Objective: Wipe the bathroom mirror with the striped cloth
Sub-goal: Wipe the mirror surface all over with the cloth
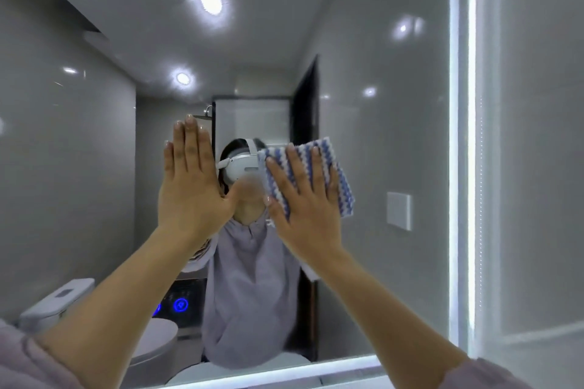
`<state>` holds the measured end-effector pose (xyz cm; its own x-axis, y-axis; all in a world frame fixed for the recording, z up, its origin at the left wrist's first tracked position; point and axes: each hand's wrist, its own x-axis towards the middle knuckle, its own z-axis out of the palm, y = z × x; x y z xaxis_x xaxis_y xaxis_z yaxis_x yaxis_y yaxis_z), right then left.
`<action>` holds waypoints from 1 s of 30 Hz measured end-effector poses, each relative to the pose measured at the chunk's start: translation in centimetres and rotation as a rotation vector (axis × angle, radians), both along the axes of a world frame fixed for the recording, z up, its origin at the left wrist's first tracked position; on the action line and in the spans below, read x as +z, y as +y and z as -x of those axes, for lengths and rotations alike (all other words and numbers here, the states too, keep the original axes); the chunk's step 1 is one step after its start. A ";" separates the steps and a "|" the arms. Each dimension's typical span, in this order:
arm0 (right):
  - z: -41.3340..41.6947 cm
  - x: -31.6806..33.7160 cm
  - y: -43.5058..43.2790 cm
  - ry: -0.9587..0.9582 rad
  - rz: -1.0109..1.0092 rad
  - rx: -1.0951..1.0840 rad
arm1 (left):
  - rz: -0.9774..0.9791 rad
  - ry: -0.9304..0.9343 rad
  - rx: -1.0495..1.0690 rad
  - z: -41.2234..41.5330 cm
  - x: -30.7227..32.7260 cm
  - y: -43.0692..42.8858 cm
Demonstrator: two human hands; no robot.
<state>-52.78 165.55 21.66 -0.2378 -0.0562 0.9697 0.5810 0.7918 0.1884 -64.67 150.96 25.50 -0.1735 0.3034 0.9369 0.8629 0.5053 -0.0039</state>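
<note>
I am in the wiping step. My right hand (303, 199) lies flat with its fingers spread and straight, pressing the striped cloth (343, 189) against the mirror (379, 104) just right of the frame's centre. The cloth is pinned between palm and glass, with its blue and white stripes showing past my fingertips and along the hand's right side.

My left hand (189, 180) is flat too, fingers straight and close together, palm towards the glass left of centre. It holds nothing, and I cannot tell whether it really touches.

Next, I judge, I must slide the cloth under even pressure towards the wide unwiped stretch by the lit edge (454, 167) on the right, without letting it bunch.

The only container is the reflected toilet (63, 297) at lower left, and its inside is hidden.
</note>
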 end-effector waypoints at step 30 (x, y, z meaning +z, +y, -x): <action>-6.1 -2.0 -6.4 0.136 0.865 0.909 | 0.217 -0.297 -0.315 -9.6 -7.3 -7.4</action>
